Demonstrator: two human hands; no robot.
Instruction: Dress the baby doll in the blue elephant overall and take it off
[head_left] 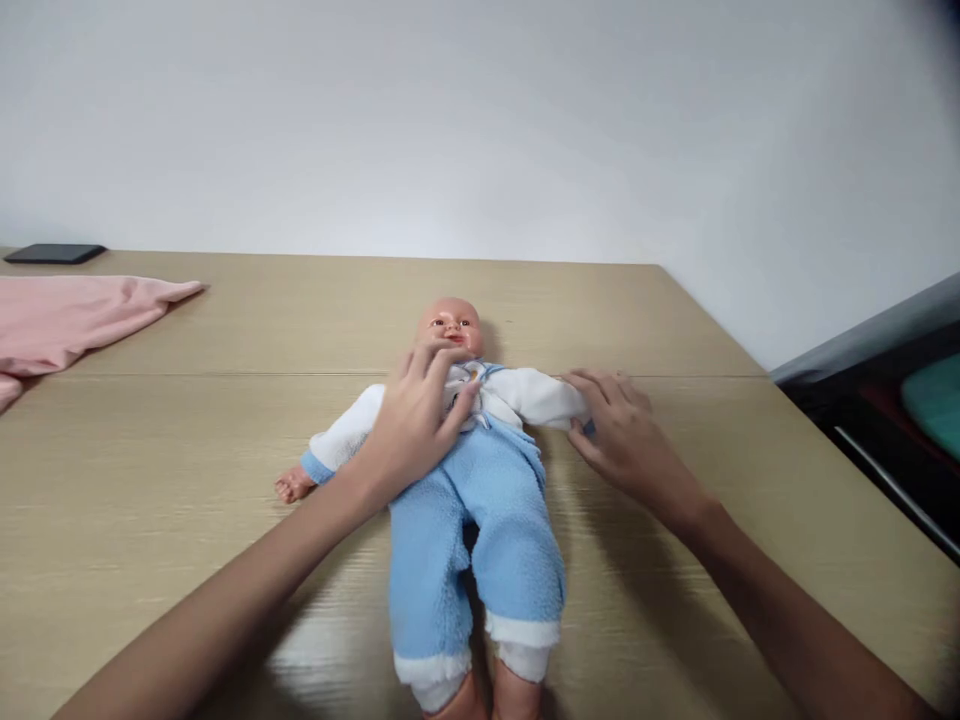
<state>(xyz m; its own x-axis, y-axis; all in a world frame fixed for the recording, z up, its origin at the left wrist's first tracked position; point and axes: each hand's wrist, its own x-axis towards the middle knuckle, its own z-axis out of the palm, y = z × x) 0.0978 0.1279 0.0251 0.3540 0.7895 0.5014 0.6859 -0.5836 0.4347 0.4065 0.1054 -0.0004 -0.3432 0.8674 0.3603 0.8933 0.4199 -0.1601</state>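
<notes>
A baby doll [480, 500] in a white top and blue fleece trousers lies on its back on the wooden table [675, 330], head toward the wall. My left hand [420, 420] rests on the doll's chest, its fingers curled at the collar of the top. My right hand [619, 430] is closed round the end of the doll's sleeve [540, 398] on the right side, covering the doll's hand. The doll's other bare hand [292, 486] sticks out on the left.
A pink cloth [75, 315] lies at the table's far left, with a dark phone [54, 253] behind it by the wall. To the right of the table's edge stands a dark shelf or bin [885, 400] with a teal item inside.
</notes>
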